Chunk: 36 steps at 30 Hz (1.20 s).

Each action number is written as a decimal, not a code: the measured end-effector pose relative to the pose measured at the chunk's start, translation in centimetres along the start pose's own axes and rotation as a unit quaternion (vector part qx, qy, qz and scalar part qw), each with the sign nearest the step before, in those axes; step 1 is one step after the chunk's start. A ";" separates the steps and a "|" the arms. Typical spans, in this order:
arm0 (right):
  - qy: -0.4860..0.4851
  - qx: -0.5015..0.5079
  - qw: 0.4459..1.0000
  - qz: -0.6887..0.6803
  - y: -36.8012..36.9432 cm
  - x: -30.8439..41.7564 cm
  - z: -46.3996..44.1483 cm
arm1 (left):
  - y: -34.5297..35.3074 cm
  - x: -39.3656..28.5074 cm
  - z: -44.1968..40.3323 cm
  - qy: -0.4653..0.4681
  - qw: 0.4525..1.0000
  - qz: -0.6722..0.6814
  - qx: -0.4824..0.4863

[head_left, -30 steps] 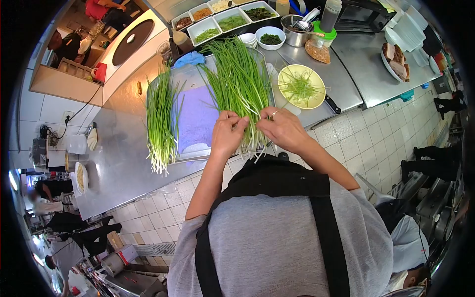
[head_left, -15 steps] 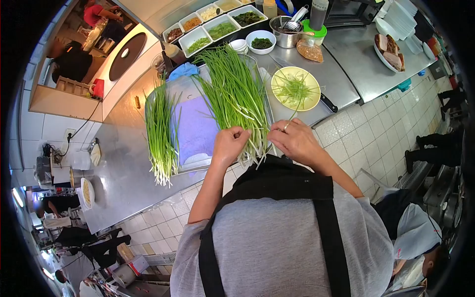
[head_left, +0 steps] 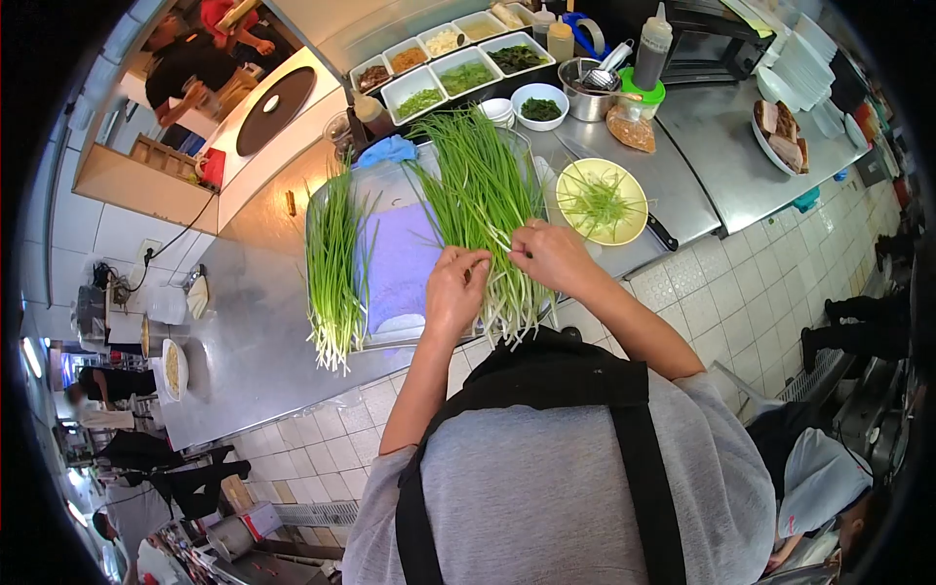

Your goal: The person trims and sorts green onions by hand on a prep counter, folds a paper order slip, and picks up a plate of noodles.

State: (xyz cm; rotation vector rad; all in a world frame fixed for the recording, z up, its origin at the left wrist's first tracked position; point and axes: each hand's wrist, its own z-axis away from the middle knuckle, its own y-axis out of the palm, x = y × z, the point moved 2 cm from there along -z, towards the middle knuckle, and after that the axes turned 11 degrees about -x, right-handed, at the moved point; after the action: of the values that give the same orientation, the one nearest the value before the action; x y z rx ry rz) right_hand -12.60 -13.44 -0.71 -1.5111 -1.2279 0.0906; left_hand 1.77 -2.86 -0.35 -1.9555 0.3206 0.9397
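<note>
A big pile of thin spring onions [head_left: 483, 185], white root ends toward me, lies on a metal tray [head_left: 395, 338]. My left hand [head_left: 456, 291] is over the pile's left edge, thumb and fingers pinched on a spring onion. Close beside it, my right hand [head_left: 552, 257] pinches a pale stalk over the pile. The exact grip points are partly hidden by my fingers. A second bunch of spring onions [head_left: 336, 263] lies at the tray's left, with a purple-blue cloth [head_left: 400, 263] between the two. Right of the pile, a yellow bowl [head_left: 639, 216] holds green trimmings.
A knife with a black handle [head_left: 663, 233] lies beside the yellow bowl. Behind are white containers of toppings [head_left: 466, 76], a white bowl of chopped greens [head_left: 540, 107], a metal pot [head_left: 588, 103] and a squeeze bottle [head_left: 653, 49]. A blue cloth [head_left: 388, 151] rests at the tray's back.
My right hand has moved from beside the yellow bowl, where it held thin green strands, back over the pile near my left hand. The view has shifted slightly.
</note>
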 end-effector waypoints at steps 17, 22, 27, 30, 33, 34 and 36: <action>0.145 0.031 0.959 -0.242 -4.8 0.2 3.3 | 1.8 -2.0 -2.7 -0.314 0.816 0.480 0.067; 0.225 -0.020 0.904 -0.363 -4.2 0.4 2.6 | 2.2 -3.4 -1.9 -0.276 0.821 0.493 0.081; 0.262 -0.001 0.846 -0.464 -3.7 -0.1 2.5 | 2.2 -3.6 -1.3 -0.283 0.802 0.519 0.087; 0.236 -0.053 0.894 -0.377 -3.4 -0.2 2.8 | 2.5 -3.7 -0.9 -0.295 0.794 0.525 0.084; 0.147 -0.088 0.948 -0.269 -4.4 0.9 2.8 | 3.0 -2.9 -0.8 -0.294 0.800 0.517 0.079; 0.166 -0.082 0.935 -0.301 -4.0 0.6 2.8 | 3.0 -2.8 -0.7 -0.294 0.797 0.522 0.077; 0.202 -0.072 0.907 -0.363 -2.9 -0.2 2.9 | 3.1 -2.7 -0.7 -0.293 0.790 0.533 0.073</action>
State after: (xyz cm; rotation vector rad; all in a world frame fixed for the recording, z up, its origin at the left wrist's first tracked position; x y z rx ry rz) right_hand -16.39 -12.11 0.33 -1.0295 -1.3885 -0.7855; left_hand -1.43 -5.48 -0.15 -1.1206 1.1394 2.0860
